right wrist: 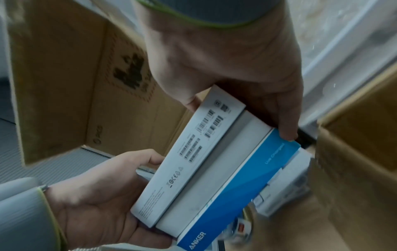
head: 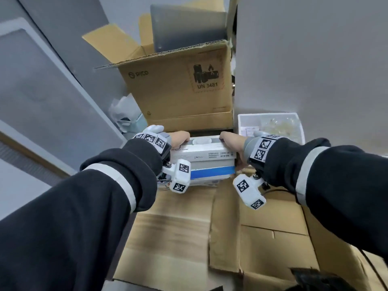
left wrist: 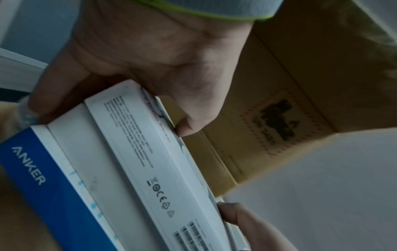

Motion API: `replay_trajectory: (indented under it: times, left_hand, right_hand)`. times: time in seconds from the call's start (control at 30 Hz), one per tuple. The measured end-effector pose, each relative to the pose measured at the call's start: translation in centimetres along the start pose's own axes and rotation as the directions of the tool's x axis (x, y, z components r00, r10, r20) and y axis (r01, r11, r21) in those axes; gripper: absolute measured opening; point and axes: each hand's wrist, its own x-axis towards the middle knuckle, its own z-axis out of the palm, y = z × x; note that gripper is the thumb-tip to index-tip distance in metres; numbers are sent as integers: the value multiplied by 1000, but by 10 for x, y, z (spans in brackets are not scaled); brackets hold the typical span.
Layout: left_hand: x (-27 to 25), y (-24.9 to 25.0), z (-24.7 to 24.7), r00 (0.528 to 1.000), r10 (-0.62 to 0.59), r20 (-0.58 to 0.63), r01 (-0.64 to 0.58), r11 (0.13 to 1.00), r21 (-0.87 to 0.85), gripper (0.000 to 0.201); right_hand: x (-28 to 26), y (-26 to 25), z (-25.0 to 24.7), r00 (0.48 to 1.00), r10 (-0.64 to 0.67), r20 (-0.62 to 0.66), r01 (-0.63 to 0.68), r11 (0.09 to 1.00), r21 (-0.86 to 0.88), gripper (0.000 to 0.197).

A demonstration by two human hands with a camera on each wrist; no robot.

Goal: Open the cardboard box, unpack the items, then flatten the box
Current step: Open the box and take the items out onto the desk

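White and blue cartons form the stack of small boxes (head: 202, 159) that I hold between both hands, just in front of the open cardboard box (head: 176, 80), which stands upright with its flaps (head: 111, 42) raised. My left hand (head: 178, 138) clamps one end of the stack, thumb low and fingers curled over the top; my right hand (head: 232, 141) clamps the other end the same way, so both grips are closed on the stack. The wrist views show several cartons pressed side by side: a white one with barcodes (right wrist: 193, 149), a plain white one, and a blue one (left wrist: 36, 178), with more underneath that I cannot identify. Flattened cardboard sheets (head: 178, 238) lie below my arms, and a white tray (head: 302, 131) sits to the right.

I judge this to be the unpacking step. To do it well, I should keep even inward pressure from both ends so the middle cartons do not slip out, hold the stack level, and lower it onto a flat spot before loosening either grip.
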Motion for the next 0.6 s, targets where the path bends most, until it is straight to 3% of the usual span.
replay_trajectory:
  times: [0.27,0.43,0.53,0.6]
  left_hand:
    - [62,-96,16,994,-98,42,103,980,-173,26]
    - [100,-124,65,986,-102,135,133,959,-251,34]
    - [105,-132,90,955,-175,239,251,907,-338,44]
    - [119,-134,106,953,-177,245,256,903,-345,52]
  right_hand:
    - [81,35,83,994,107,25,-108,994,14,37]
    - [104,69,99,976,216,33,-218,971,100,24]
    - [117,88,101,968,251,-21,-247,961,124,30]
    - [133,100,99,961,268,-71,-251,949,191,36]
